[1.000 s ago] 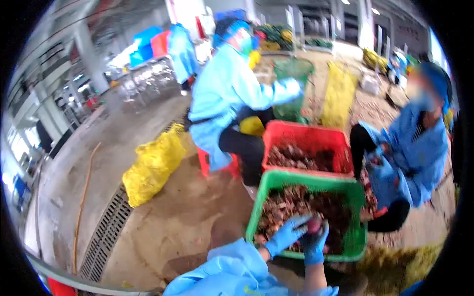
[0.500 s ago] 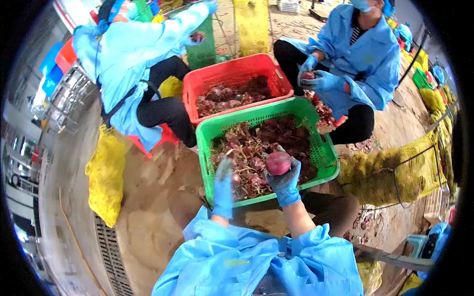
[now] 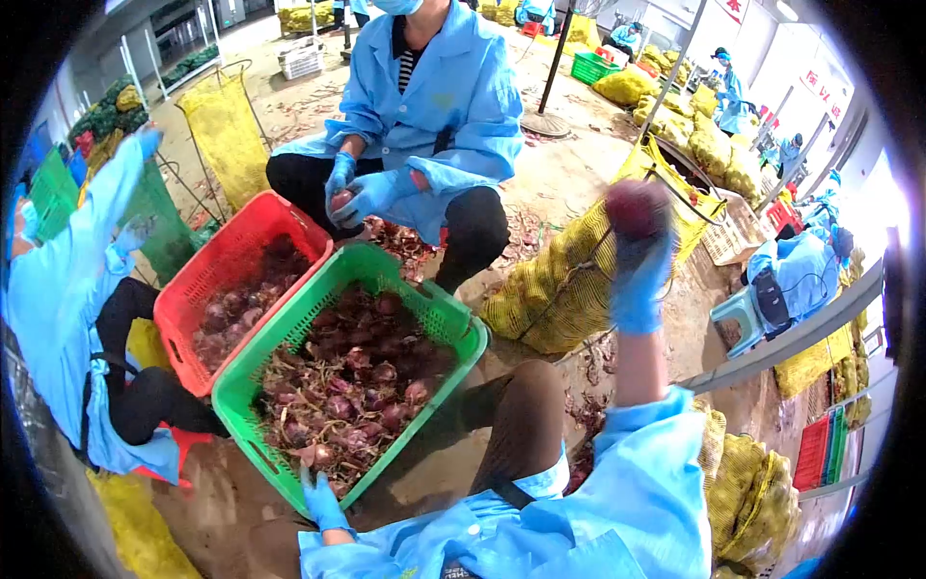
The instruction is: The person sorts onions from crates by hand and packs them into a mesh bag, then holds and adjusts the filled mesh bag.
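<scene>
My right hand (image 3: pixel 640 280), in a blue glove, is raised to the right with its fingers closed around a red onion (image 3: pixel 638 208). Motion blurs both. A yellow mesh sack (image 3: pixel 569 280) stands just left of that hand. My left hand (image 3: pixel 324 502), also gloved, is at the near rim of the green crate (image 3: pixel 465 352), fingers extended toward the onions inside. A pale red onion (image 3: pixel 315 456) lies close to its fingertips; whether they touch is unclear. Red onions with dry stalks and loose skins (image 3: pixel 338 405) fill the crate.
A red crate (image 3: pixel 172 333) of onions adjoins the green one. Across from me a person (image 3: pixel 434 106) holds an onion in gloved hands; another person (image 3: pixel 68 261) sits at left. A metal bar (image 3: pixel 781 343) crosses at right. Filled yellow sacks (image 3: pixel 757 492) stand beside me.
The view has turned right. My right hand has lifted the onion from above the green crate out to the right. My left hand has lowered to the crate's near rim.
</scene>
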Demonstrator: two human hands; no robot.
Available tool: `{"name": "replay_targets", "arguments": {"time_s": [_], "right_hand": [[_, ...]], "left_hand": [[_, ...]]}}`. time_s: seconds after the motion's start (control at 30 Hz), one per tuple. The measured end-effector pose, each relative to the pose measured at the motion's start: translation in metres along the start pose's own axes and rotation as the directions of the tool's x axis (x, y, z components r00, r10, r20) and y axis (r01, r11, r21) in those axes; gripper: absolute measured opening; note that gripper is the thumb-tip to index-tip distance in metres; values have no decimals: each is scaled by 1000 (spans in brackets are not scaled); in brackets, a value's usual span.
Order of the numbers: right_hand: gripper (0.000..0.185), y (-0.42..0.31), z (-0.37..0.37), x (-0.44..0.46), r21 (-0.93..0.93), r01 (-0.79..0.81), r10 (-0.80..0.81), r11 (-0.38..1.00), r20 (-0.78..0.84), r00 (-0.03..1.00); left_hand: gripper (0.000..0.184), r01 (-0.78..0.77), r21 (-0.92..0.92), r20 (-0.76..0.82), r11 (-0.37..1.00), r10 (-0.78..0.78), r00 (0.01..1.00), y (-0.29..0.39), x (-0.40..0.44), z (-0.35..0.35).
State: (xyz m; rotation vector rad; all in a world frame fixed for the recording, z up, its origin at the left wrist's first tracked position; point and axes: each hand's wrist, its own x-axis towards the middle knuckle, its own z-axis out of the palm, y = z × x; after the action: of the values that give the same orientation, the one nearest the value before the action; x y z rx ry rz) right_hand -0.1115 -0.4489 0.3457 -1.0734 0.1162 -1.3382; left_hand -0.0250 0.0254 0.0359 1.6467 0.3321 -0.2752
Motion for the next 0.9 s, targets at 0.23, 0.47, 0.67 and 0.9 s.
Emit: {"name": "replay_targets", "arguments": {"time_s": [0.23, 0.47, 0.67, 0.9], "right_hand": [[41, -82, -106, 167, -861, 130, -210, 492, 28, 977], [30, -53, -74, 93, -768, 386, -323, 511, 245, 914], [30, 47, -13, -49, -750, 249, 324, 613, 526, 786], [34, 162, -5, -209, -681, 541, 771, 494, 630, 88]], "left_hand": [[53, -69, 618, 59, 783, 41, 997, -22, 17, -6], [74, 19, 717, 96, 696, -125, 988, -33, 34, -16], [58, -62, 920, 173, 387, -259, 950, -41, 48, -14], [49, -14, 997, 34, 71, -283, 958, -15, 48, 7]]}}
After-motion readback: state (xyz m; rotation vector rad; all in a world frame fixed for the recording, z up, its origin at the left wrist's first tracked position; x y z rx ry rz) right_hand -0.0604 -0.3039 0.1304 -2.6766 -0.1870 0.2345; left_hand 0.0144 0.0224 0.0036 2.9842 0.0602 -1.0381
